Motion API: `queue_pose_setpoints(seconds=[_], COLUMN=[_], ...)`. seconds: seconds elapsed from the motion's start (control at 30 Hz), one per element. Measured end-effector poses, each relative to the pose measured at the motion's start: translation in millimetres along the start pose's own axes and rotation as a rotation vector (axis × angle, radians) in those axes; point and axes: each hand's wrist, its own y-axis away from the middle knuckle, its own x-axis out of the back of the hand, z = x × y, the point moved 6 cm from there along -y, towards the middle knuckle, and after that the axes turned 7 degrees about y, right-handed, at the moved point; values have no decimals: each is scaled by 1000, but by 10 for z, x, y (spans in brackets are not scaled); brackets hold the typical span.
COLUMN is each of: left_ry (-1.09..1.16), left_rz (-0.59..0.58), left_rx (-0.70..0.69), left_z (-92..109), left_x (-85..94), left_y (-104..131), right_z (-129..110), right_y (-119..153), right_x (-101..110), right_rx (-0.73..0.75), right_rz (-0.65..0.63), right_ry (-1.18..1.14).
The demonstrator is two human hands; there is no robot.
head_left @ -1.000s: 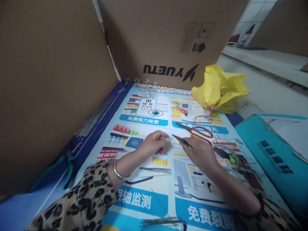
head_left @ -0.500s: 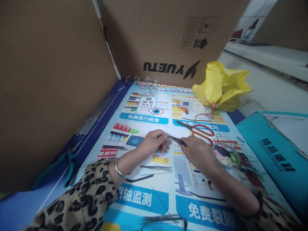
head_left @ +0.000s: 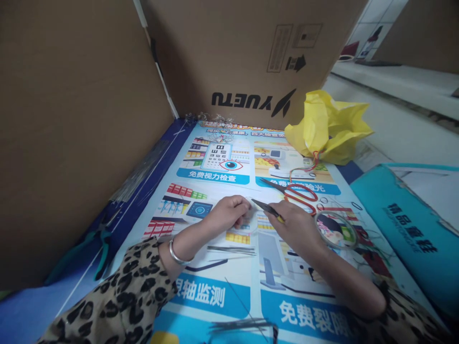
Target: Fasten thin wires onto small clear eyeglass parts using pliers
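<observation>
Near the middle of the printed mat, my left hand point(head_left: 229, 211) is closed in a pinch; a thin, pale item shows faintly by its fingertips, too small to name. My right hand point(head_left: 296, 224) is wrapped round dark pointed tweezers point(head_left: 264, 206) with a bit of yellow on them. Their tip points left, a little apart from my left fingertips. Behind my right hand lie red-handled scissors point(head_left: 300, 192). A roll of clear tape point(head_left: 336, 230) is beside my right wrist. Thin dark wires point(head_left: 231, 250) lie below my left hand.
Cardboard walls point(head_left: 251, 57) stand at the left and back. A yellow paper bag point(head_left: 328, 126) sits at the back right, a teal box point(head_left: 405, 215) at the right. Teal-handled pliers point(head_left: 102, 239) and wire bundles point(head_left: 131, 184) lie left; more dark wires point(head_left: 240, 325) are at the front.
The tweezers' tip has drawn slightly away from my left fingertips, and a small gap now shows between them. The whole view has shifted a little.
</observation>
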Motion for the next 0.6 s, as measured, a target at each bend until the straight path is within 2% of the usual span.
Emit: queue_pose_setpoints(seconds=[0.27, 0.6], left_ry=[7, 38], left_rz=[-56, -61], left_rx=[82, 63], left_z=[31, 38], left_x=[-40, -54], left_y=[46, 38], right_z=[-3, -4], right_y=[1, 5], right_x=[-28, -71], right_rx=[-22, -49], right_rz=[4, -40], right_ry=[-41, -113])
